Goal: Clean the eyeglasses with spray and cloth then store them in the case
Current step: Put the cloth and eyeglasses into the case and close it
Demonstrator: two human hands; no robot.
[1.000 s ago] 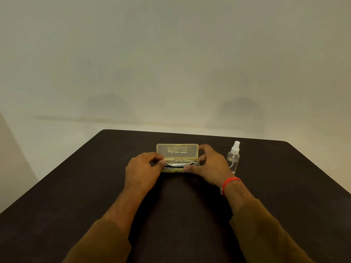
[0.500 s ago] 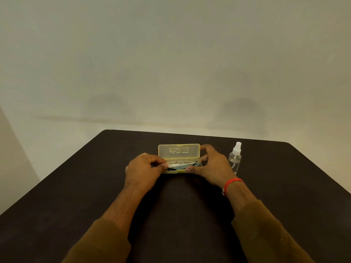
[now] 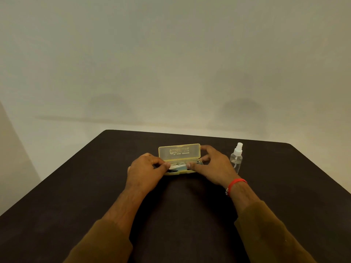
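- translucent yellow plastic glasses case [image 3: 179, 153] sits mid dark counter [image 3: 76, 186], lid upright.
- left hand [image 3: 145, 172] and right hand [image 3: 213, 167] pinch folded eyeglasses with pale cloth [image 3: 178, 168] in its tray.
- clear plastic spray bottle [image 3: 236, 159] stands just right of the right hand.

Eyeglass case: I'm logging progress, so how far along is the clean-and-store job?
Late stage, apparently. The spray bottle stands apart on the table, untouched, so spraying looks finished. In hand: the left hand and right hand are at the open yellow case, settling its contents; a light blue cloth shows inside, the glasses barely visible. Left: closing the lid.
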